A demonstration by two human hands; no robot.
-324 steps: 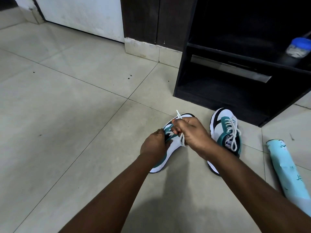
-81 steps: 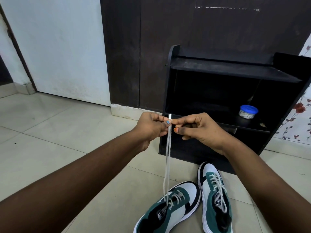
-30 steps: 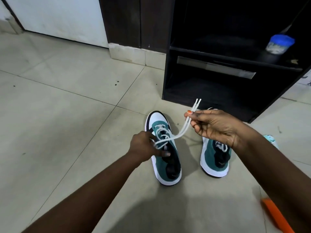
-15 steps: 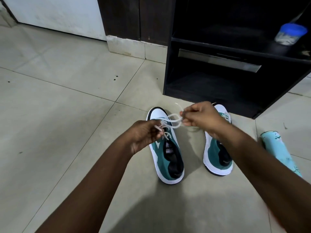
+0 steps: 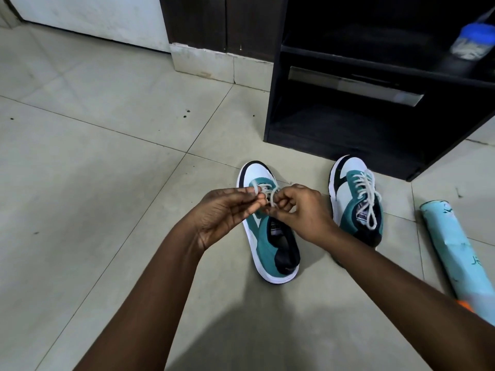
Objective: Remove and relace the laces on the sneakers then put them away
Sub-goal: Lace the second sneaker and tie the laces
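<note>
1. I see the left hand (image 5: 227,212) and right hand (image 5: 300,210) closed, both pinching the white lace (image 5: 269,195) above the left sneaker (image 5: 270,236).
2. That sneaker stands on the tiled floor (image 5: 93,183); the right sneaker (image 5: 356,202) (laced) stands just beside it.
3. Both lie before the black shelf (image 5: 348,124).

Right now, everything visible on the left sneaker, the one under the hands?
The left sneaker stands upright on the tiled floor, toe toward the black shelf unit. White toe with a black edge, teal suede-looking upper, white side stripe, black heel lining, white sole, a logo tag on the tongue. The left hand and right hand pinch its white lace above the tongue. It sits apart from the laced right sneaker.
</note>
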